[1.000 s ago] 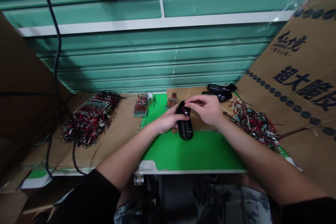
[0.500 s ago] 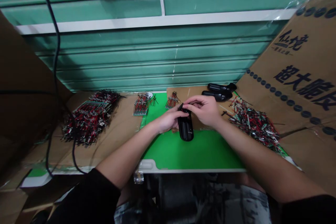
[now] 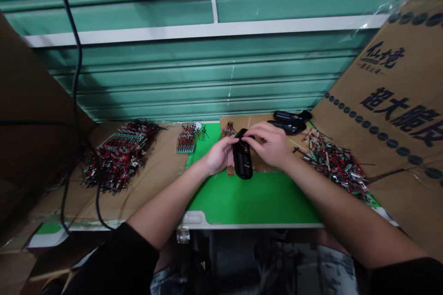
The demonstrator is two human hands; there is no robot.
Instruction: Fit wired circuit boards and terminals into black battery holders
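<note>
A glossy black elongated plastic shell (image 3: 245, 166) stands near the middle of the green board, its hollow side toward me. My left hand (image 3: 220, 156) grips its left side, thumb near the upper end. My right hand (image 3: 269, 144) is closed in a pinch at the shell's upper right, where thin red wires (image 3: 243, 146) show inside. What exactly the right fingertips pinch is too small to make out. Behind my left hand lies a small cluster of wired parts (image 3: 227, 130). Two more black shells (image 3: 288, 126) rest beyond my right hand.
A big heap of wired circuit boards (image 3: 119, 156) lies on cardboard at left, with a smaller bunch (image 3: 187, 139) nearer the middle. Another tangled pile (image 3: 337, 166) sits right. A printed carton (image 3: 398, 92) walls the right side; a black cable (image 3: 76, 78) hangs at left.
The shell has shifted slightly up and tilted differently. My left thumb has drawn back from across the shell to its left edge, and red wires inside now show more clearly.
</note>
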